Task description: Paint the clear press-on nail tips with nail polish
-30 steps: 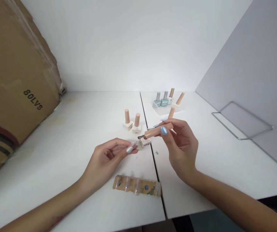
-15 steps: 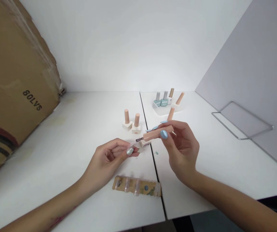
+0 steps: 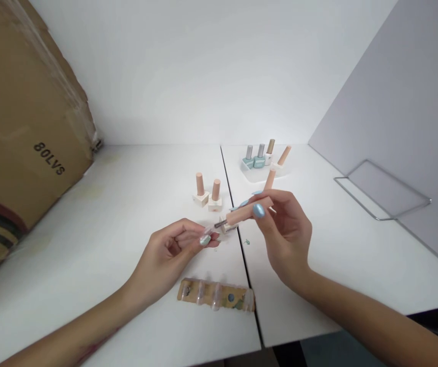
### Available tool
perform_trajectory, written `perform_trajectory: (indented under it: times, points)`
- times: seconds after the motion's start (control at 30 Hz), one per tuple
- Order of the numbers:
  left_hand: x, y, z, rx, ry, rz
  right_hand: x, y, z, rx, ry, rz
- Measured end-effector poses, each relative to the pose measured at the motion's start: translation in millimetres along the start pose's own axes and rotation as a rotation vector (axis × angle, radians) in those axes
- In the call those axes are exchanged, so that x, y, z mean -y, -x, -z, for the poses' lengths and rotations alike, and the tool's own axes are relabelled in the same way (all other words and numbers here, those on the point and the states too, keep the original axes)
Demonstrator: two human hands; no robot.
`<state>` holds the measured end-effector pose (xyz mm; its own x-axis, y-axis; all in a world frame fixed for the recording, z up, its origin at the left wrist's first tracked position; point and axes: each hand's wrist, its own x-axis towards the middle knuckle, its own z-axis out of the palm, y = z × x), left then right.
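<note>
My right hand [image 3: 285, 232] pinches a peach nail polish brush cap [image 3: 247, 210], held almost level with its brush tip pointing left. The brush tip meets a small clear false nail [image 3: 210, 232] pinched between the thumb and fingers of my left hand [image 3: 173, 252]. Just behind the brush stands the open polish bottle [image 3: 229, 226] on the white table [image 3: 127, 204]. A tan strip with several clear nail tips [image 3: 216, 294] lies on the table below my hands.
Two peach-capped bottles [image 3: 207, 192] stand behind my hands. A white tray [image 3: 259, 175] at the back holds several more bottles. A large cardboard box [image 3: 24, 127] fills the left side. A wire stand [image 3: 381, 189] rests at the right, against a grey panel. The table's front edge is close.
My right hand has lowered the brush and moved it left until its tip reaches the false nail. My left hand has curled slightly round the nail and stayed in place.
</note>
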<state>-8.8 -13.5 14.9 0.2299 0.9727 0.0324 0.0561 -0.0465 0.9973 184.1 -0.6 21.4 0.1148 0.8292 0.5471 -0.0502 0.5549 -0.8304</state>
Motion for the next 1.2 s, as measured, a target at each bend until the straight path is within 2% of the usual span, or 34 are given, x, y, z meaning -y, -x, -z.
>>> perform_trajectory:
  times: [0.1, 0.13, 0.3, 0.4, 0.5, 0.57, 0.7, 0.8, 1.0, 1.2]
  points:
    - [-2.5, 1.1, -0.9, -0.015, -0.048, -0.013, -0.8, 3.4, -0.1, 0.136, -0.064, 0.004]
    - [-2.9, 1.3, -1.0, -0.02, -0.059, -0.017, -1.1, 3.3, -0.5, 0.145, -0.069, -0.005]
    - [-0.4, 0.3, -0.8, -0.03, -0.084, -0.036, -0.6, -4.1, -0.9, 0.006, -0.012, -0.084]
    - [0.6, -0.1, -0.4, -0.025, -0.106, -0.054, 0.8, -4.1, 0.5, 0.028, -0.013, -0.023]
    - [-0.1, 1.1, 0.3, -0.032, -0.168, -0.07, 0.8, 0.6, 0.9, 0.152, -0.016, 0.073]
    - [-0.5, 2.0, 0.8, -0.041, -0.219, -0.083, 0.0, 2.2, 0.4, 0.184, -0.013, 0.074]
    - [-0.2, 2.1, 1.3, -0.065, -0.276, -0.12, 0.1, -2.0, 0.0, 0.047, 0.005, -0.002]
    - [-0.1, 1.8, 1.3, -0.076, -0.289, -0.136, 2.7, -4.7, 1.2, 0.019, 0.014, 0.005]
    - [1.3, 2.4, 2.7, -0.065, -0.333, -0.155, 2.8, 1.7, 1.9, 0.21, 0.029, 0.181]
    - [2.1, 1.9, 3.3, -0.073, -0.355, -0.157, 0.6, -2.4, 2.2, 0.028, 0.055, 0.072]
